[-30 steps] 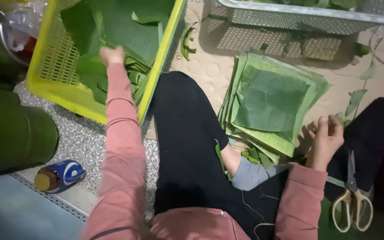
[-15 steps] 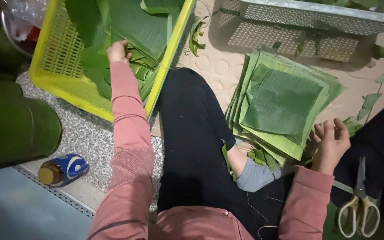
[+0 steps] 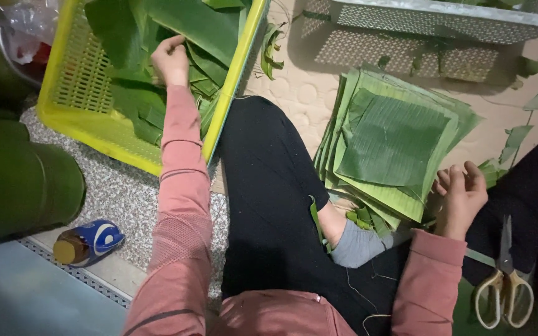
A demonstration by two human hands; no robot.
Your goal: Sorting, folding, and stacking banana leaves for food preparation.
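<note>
My left hand reaches into the yellow plastic basket at the upper left, fingers curled on the green leaves piled inside. My right hand rests loosely open at the lower right edge of a stack of cut square green leaves lying on the floor mat, touching its corner. I sit cross-legged in black trousers and a pink long-sleeved top.
Scissors with pale handles lie on my right leg. A grey perforated crate stands at the top right. A small bottle with a blue label lies on the speckled floor. Dark green rolls sit at the left. Leaf scraps dot the mat.
The view has shifted slightly. My left hand has gone a little deeper among the leaves in the basket. My right hand stays at the corner of the stack.
</note>
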